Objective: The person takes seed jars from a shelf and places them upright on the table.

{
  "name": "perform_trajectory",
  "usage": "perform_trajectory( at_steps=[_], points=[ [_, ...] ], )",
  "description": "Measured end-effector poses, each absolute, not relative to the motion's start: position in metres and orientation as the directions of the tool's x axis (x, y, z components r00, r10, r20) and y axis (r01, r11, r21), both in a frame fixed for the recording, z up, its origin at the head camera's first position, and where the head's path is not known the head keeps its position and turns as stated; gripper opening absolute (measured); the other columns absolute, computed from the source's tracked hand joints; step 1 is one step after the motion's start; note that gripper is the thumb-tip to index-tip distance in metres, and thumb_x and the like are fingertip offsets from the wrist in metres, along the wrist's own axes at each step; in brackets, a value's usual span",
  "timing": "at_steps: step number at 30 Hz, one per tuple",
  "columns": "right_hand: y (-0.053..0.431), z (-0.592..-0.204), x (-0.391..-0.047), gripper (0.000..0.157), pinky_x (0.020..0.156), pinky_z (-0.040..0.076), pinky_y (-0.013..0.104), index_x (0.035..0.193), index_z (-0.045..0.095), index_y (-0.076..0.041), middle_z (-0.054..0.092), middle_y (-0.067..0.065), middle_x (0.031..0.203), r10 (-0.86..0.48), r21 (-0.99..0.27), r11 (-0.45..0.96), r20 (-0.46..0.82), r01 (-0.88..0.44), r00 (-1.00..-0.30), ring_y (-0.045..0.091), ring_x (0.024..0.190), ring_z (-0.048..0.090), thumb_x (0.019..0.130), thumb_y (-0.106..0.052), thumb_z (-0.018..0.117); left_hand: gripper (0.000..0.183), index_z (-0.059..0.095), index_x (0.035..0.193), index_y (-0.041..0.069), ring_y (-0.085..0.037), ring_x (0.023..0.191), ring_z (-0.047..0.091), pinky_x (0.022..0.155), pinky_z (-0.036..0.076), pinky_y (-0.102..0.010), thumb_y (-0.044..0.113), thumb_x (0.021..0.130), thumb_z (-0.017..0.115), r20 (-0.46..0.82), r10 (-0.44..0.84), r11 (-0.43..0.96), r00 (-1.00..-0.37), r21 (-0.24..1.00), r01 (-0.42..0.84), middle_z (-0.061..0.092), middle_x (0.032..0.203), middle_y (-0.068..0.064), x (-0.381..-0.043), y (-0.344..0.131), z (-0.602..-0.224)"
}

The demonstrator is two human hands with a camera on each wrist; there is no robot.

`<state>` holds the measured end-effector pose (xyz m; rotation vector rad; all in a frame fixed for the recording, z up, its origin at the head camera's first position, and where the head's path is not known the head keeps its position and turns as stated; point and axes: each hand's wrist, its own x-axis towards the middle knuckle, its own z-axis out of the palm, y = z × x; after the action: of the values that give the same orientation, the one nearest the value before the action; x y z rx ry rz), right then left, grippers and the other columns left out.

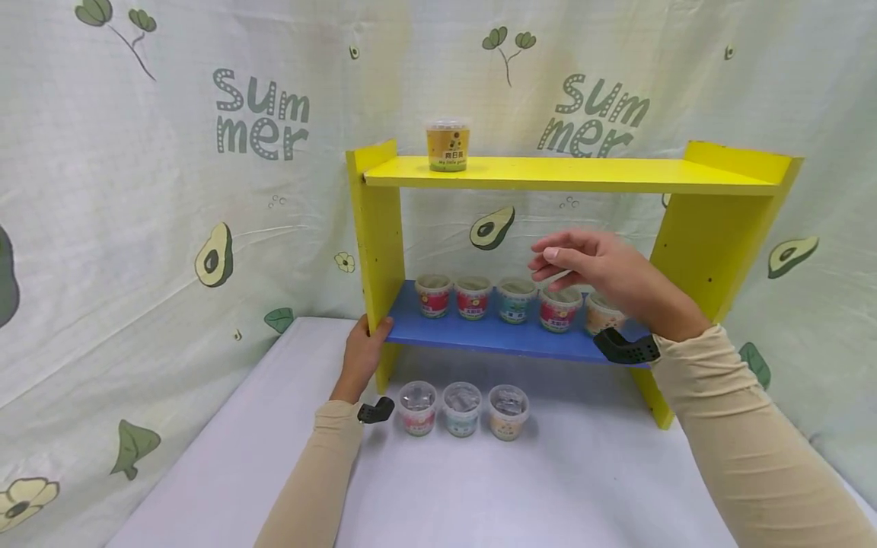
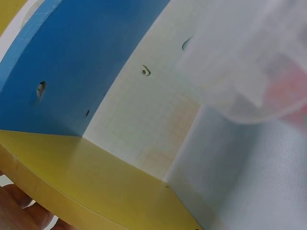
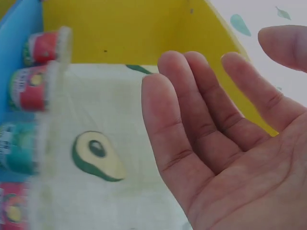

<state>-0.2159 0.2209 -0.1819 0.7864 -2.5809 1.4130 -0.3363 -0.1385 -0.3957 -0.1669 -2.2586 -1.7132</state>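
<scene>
Booth with printed cloth walls (image 1: 137, 228)

I see the left hand (image 1: 363, 352) gripping a bright yellow side board (image 1: 381, 251). Just beside that grip starts a blue shelf (image 1: 479, 336). From the grip toward the right hand (image 1: 606, 266), the shelf cups (image 1: 473, 301) are red, red, blue-green, pinkish red and pale orange. Below the grip, the lower cups (image 1: 462, 422) are pink, pale blue-green and orange. High above it, one cup (image 1: 448, 144) is golden yellow with green at the bottom. Behind both hands, the pale cloth (image 1: 294, 205) has green avocados and gray-green letters. Both sleeves (image 1: 740, 426) are tan.
</scene>
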Motion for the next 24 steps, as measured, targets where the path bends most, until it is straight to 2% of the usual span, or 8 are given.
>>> perform_trajectory(
  at_steps=[7,14,24],
  points=[
    [0.208,-0.140,-0.211,0.040,0.086,0.055,0.030,0.131,0.059,-0.004,0.067,0.011,0.119,-0.415,-0.676,0.478,0.389,-0.561,-0.822,0.025,0.107,0.066,0.105,-0.034,0.053,0.061,0.048,0.138,0.007,-0.034,0.116,0.057,0.103,0.043,-0.055,0.054,0.099,0.053,0.299,-0.091,0.295,-0.950,0.919,0.261,0.058,0.131,-0.015,-0.337,-0.138,-0.396],
    [0.195,-0.114,-0.210,0.041,0.083,0.055,0.029,0.127,0.060,0.000,0.067,0.015,0.115,-0.362,-0.700,0.380,0.489,-0.604,-0.794,0.027,0.103,0.068,0.103,-0.033,0.056,0.061,0.048,0.139,0.005,-0.035,0.114,0.057,0.103,0.042,-0.055,0.051,0.099,0.054,0.315,-0.093,0.278,-0.945,0.919,0.279,0.058,0.130,-0.017,-0.337,-0.139,-0.397],
    [0.176,-0.093,-0.223,0.036,0.080,0.056,0.029,0.122,0.059,0.001,0.063,0.019,0.113,-0.271,-0.775,0.209,0.540,-0.596,-0.797,0.029,0.100,0.068,0.101,-0.028,0.061,0.062,0.050,0.139,0.005,-0.035,0.113,0.056,0.101,0.043,-0.055,0.051,0.099,0.055,0.321,-0.097,0.274,-0.942,0.919,0.285,0.059,0.130,-0.017,-0.335,-0.139,-0.395]
  ],
)
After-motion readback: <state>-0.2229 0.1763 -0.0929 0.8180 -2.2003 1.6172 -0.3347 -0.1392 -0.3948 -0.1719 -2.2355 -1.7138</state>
